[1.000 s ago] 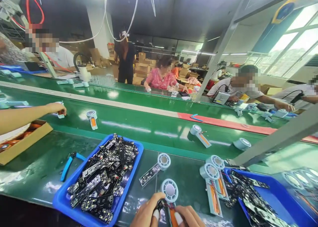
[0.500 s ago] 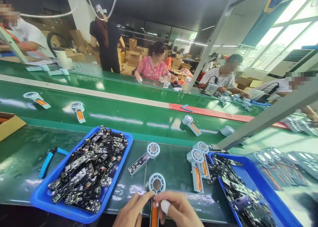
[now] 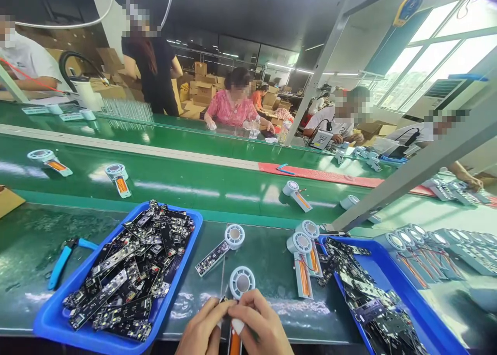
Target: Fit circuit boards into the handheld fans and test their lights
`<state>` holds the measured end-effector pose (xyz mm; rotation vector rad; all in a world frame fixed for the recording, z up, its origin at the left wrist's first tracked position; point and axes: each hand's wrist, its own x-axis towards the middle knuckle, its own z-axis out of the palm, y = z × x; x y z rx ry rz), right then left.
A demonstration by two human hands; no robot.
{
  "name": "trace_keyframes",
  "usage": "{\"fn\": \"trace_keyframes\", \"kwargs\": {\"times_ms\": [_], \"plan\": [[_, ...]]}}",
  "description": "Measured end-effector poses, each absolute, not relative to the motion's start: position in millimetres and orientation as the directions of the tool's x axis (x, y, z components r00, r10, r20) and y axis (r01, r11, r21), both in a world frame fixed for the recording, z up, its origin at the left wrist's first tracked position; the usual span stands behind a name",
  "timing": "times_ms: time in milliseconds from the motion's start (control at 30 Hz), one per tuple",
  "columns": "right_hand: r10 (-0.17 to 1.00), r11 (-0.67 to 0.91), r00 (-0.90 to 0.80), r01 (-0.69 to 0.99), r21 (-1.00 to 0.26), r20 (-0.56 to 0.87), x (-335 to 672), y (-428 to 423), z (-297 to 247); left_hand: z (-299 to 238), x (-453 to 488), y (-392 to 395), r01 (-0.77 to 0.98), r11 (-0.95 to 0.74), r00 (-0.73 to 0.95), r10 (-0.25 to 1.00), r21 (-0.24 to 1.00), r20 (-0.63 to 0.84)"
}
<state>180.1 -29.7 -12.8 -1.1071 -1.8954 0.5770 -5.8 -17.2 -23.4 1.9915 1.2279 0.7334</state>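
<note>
A small light blue handheld fan with a round slotted head lies at the near edge of the bench, its handle toward me. My left hand is closed at the handle's left side, fingertips just below the head. My right hand closes on the handle from the right, a white cover on one finger. The fingertips of both hands meet over the handle. An orange strip shows inside it. Something small and dark by the left fingertips is mostly hidden. Just beyond lies another fan with a circuit board along its handle.
A blue tray heaped with circuit boards stands left, beside blue-handled pliers. Two fans lie right, near a second blue tray of boards. A green conveyor carrying fans crosses ahead. A slanted metal post rises right. Several people sit or stand beyond.
The view has shifted slightly to the right. My fingers have drawn closer together over the handle, and my right fingers are now bent across it, covering more of its upper end.
</note>
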Motion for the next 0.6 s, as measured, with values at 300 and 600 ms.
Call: {"fn": "trace_keyframes", "kwargs": {"times_ms": [300, 600], "plan": [[0.963, 0.265, -0.024, 0.298, -0.917, 0.270, 179.6, -31.5, 17.8, -3.6, -11.1, -17.4, 0.381, 0.039, 0.327, 0.929, 0.924, -0.174], [0.933, 0.340, -0.040, 0.425, -0.839, 0.358, 163.2, -35.2, 7.4, 0.6, -7.7, -33.7, 0.324, 0.071, 0.210, 0.967, 0.944, -0.145]]}}
